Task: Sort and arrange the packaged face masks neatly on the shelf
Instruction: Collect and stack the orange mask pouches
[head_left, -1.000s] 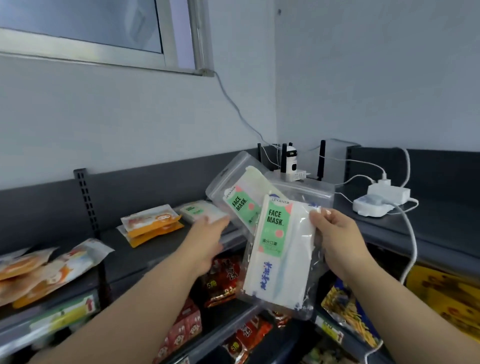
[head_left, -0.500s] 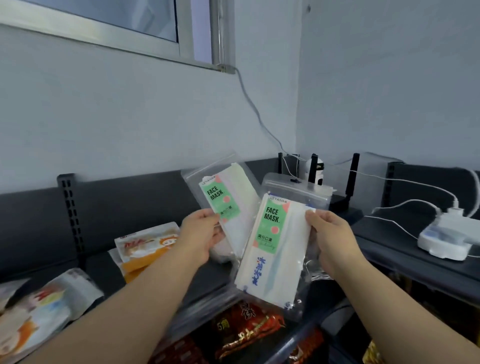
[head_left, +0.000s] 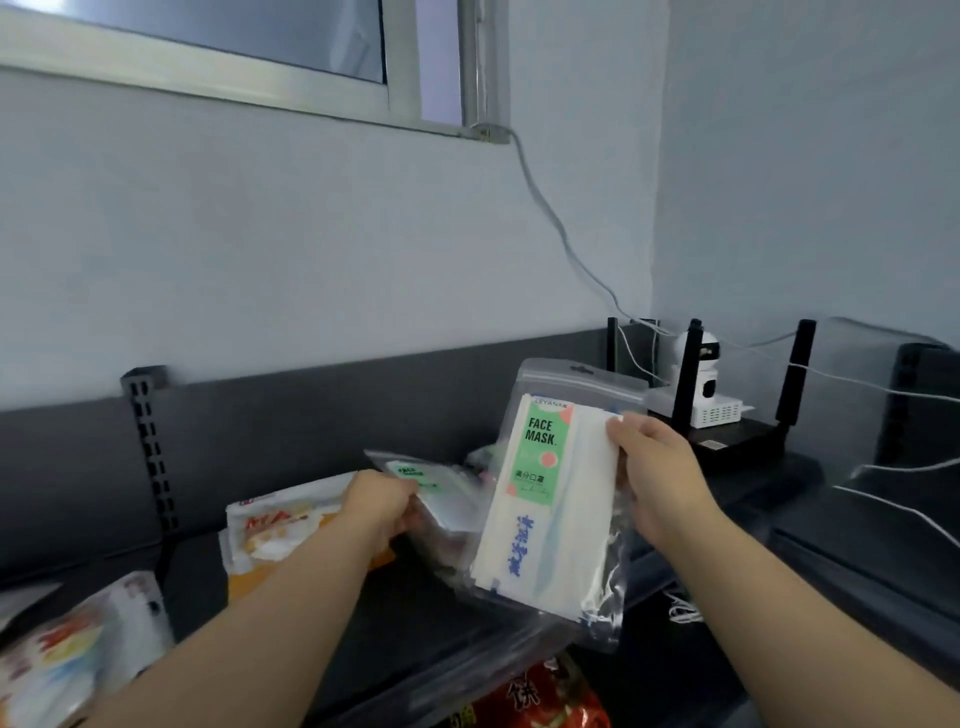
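Two mask packs are in hand. The right grip (head_left: 657, 478) pinches the upright mask pack (head_left: 545, 499) by its right edge, above the dark shelf (head_left: 431, 618). The left grip (head_left: 379, 506) holds the second mask pack (head_left: 431, 488), tilted low and blurred, just beside orange packets (head_left: 270, 530) lying on the shelf.
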